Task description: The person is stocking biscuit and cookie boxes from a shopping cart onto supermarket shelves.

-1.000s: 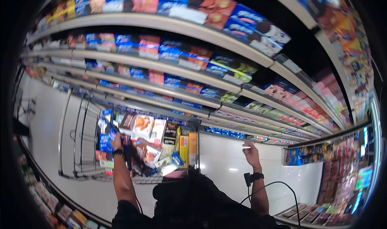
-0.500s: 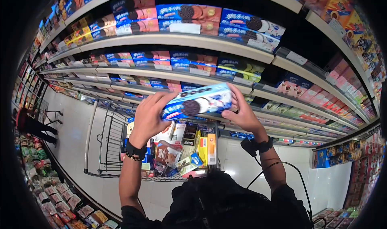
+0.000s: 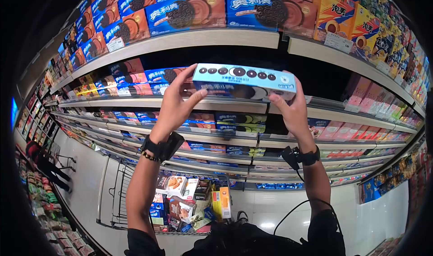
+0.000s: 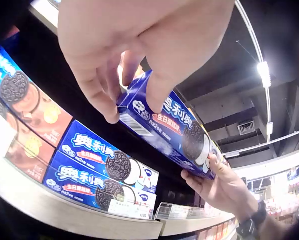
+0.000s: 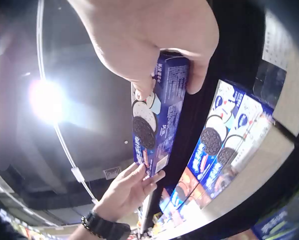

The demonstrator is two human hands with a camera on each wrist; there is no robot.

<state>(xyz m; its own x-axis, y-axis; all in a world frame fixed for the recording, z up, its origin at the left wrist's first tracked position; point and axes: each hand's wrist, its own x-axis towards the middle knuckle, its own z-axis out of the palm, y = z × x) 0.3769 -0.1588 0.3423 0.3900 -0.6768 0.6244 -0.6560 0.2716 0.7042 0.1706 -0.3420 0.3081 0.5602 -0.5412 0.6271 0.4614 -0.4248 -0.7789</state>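
Both hands hold a long blue cookie box (image 3: pixel 243 78) by its ends, raised in front of the shelves. The left hand (image 3: pixel 178 100) grips one end, thumb on the near face and fingers behind. At the other end the right hand (image 3: pixel 293 111) pinches it the same way. In the left wrist view the cookie box (image 4: pixel 182 130) shows a dark sandwich cookie with white cream; it slants past two stacked boxes (image 4: pixel 99 167) of matching design on the shelf. The right wrist view shows the box (image 5: pixel 162 110) from its other end, close beside that shelf.
Below stands a shopping cart (image 3: pixel 106 193) filled with packaged goods, including a brown cookie box (image 3: pixel 181 209). Shelf edges (image 3: pixel 216 39) run across in several tiers. A cable (image 3: pixel 282 217) loops by the right arm. Another person (image 3: pixel 45 166) stands in the aisle at far left.
A second ago the left hand was in the cart and the right hand held no box. Then both hands held the cookie box over the cart; now it is higher, nearer the shelves.
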